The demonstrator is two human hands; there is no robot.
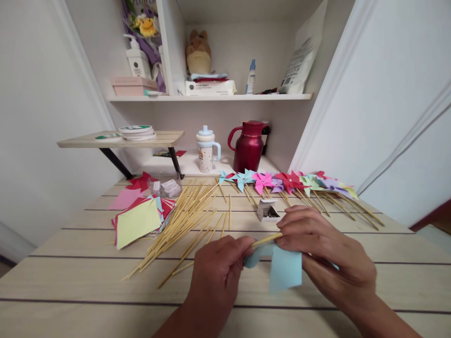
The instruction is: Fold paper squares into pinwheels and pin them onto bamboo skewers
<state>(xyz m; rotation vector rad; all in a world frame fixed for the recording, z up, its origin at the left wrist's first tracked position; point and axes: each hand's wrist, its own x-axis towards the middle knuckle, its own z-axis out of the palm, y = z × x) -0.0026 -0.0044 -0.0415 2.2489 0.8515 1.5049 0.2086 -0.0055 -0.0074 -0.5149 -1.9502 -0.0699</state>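
My left hand [216,270] and my right hand [324,249] meet above the near part of the wooden table [88,281]. Between them is a light blue paper pinwheel piece [282,267] with a thin wooden stick [266,240] laid across its top. My left hand pinches the paper's left edge by the stick. My right hand's fingers are curled over the paper's right side and the stick's end. A small open box of pins [268,211] stands just beyond my right hand.
A heap of loose wooden sticks [186,216] lies at centre left beside a stack of coloured paper squares [139,220]. Several finished pinwheels [292,183] lie in a row at the back right. A red jug [248,145] and a cup [206,150] stand behind.
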